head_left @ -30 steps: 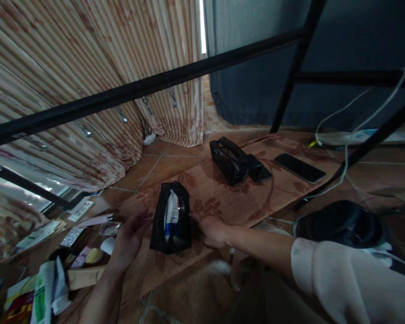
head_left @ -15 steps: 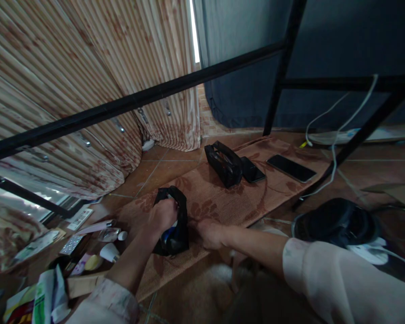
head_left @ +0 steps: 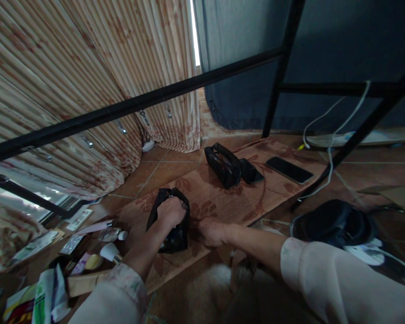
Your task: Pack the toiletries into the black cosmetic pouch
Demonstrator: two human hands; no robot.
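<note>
On the brown patterned mat (head_left: 202,180) stands an open black pouch (head_left: 177,243). My left hand (head_left: 171,211) is over its mouth, knuckles up, with the fingers reaching inside near the far right rim; the fingertips and anything in them are hidden. My right hand (head_left: 211,231) is at the pouch's right side, its fingers curled and closed against the dark edge. Beyond lies a second black pouch (head_left: 224,168), open at the top, beside a dark phone (head_left: 251,171).
Another phone (head_left: 288,169) lies at the mat's far right. Toiletries, including a white-capped bottle (head_left: 110,234) and a green and white tube (head_left: 43,292), crowd the left. A black metal frame (head_left: 189,85) crosses ahead; a white cable (head_left: 330,153) hangs right. A dark bag (head_left: 334,225) sits near my right arm.
My left hand has shifted right and slightly up across the pouch's mouth. The blue item that showed inside is now out of sight. My right hand has stayed at the pouch's side.
</note>
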